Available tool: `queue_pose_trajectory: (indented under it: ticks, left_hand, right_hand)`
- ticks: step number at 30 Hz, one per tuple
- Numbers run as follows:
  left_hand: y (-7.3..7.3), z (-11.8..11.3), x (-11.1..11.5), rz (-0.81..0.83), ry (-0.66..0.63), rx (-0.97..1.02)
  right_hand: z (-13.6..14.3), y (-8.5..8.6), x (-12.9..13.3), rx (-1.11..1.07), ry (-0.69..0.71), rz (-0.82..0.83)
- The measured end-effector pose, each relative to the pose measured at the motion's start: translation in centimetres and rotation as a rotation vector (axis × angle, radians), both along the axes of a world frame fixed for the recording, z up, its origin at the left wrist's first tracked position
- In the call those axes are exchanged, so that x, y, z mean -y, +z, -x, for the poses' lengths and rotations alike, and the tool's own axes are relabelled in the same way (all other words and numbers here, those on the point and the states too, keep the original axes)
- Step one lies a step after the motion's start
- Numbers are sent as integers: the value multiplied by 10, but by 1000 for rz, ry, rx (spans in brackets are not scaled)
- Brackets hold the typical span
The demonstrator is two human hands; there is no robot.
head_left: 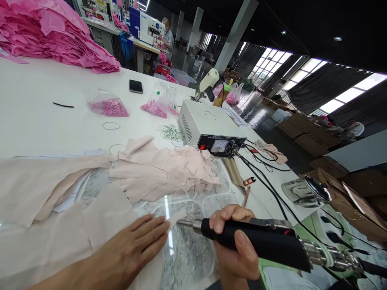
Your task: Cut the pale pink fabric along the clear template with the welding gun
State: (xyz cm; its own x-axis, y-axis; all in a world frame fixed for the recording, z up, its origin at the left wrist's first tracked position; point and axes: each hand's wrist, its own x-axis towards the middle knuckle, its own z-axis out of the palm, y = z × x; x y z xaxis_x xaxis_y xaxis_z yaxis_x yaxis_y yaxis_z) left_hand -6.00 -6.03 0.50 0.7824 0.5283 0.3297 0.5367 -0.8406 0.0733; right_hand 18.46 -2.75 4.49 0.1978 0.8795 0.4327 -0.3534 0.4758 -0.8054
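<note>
"What's on the surface [30, 114]?"

"It's white. Nearest is a marbled mat [187, 241], then a pile of pale strips [163, 171], a box [216, 117] with a dial, two bags [109, 106] of pink bits and a phone [136, 86]. A pink heap [54, 32] fills the far left."

"And the room?"

"A sewing machine [149, 28] with a person [168, 38] at it, then tall windows [267, 64] with dark curtains."

"The hands?"

"The left hand [127, 245] lies flat, palm down, fingers straight and close together, on pale cloth [102, 219]. The right hand [236, 259] is wrapped around a black tool [266, 241]."

"Where do those two lie?"

"The cloth runs leftward from under the left hand, its narrow end showing past those fingertips. The tool points left from the right fist, its metal tip [185, 222] at that end; I can't tell whether it's pressing. The strips lie beyond both hands."
</note>
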Motion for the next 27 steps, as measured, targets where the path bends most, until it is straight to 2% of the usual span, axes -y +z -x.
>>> queue_pose_trajectory:
  ticks: [13, 21, 27]
  left_hand:
    - [-2, 2, 0, 121, -12, 63]
    - [1, 3, 0, 105, -17, 51]
    - [-3, 2, -2, 114, -16, 54]
  right_hand:
    - [3, 1, 2, 7, 13, 11]
    - [3, 3, 1, 47, 45, -3]
    - [-1, 3, 1, 29, -6, 10]
